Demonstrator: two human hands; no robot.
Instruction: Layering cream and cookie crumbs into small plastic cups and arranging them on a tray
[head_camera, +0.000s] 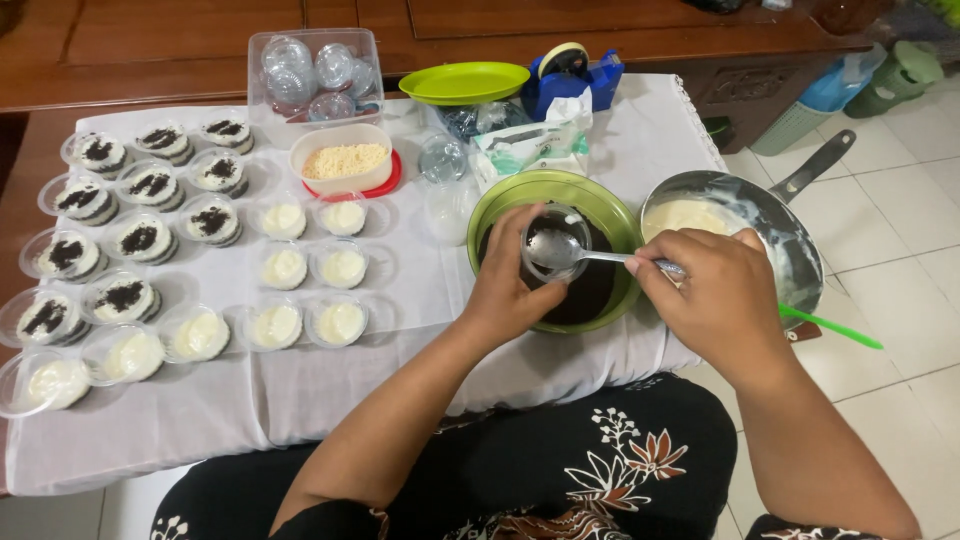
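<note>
Left hand: the left hand (508, 290) is curling its fingers around a small clear plastic cup (553, 243), holding it tilted over the green bowl (500, 215) at the centre of the frame.
Right hand: the right hand (718, 295) is pinching the handle of a metal spoon (560, 252) between thumb and fingers, the spoon's bowl lying at the mouth of the cup.
Green bowl: it is sitting on the white tablecloth (350, 390) and holding dark crumbs (590, 290) beneath the cup.
Pan: a metal pan (770, 215) with pale cream is standing just right of the bowl, its handle pointing to the upper right; a green spatula handle (830, 327) is sticking out below it.
Filled cups: cups topped with dark crumbs (140, 240) are sitting in rows at the left; cups with plain cream (340, 268) are lining up beside and below them.
Back of table: a tub of yellow crumbs (343, 160), a clear box of lids (315, 75), a green plate (463, 82) and a blue tape dispenser (570, 78) are lying along the upper middle.
</note>
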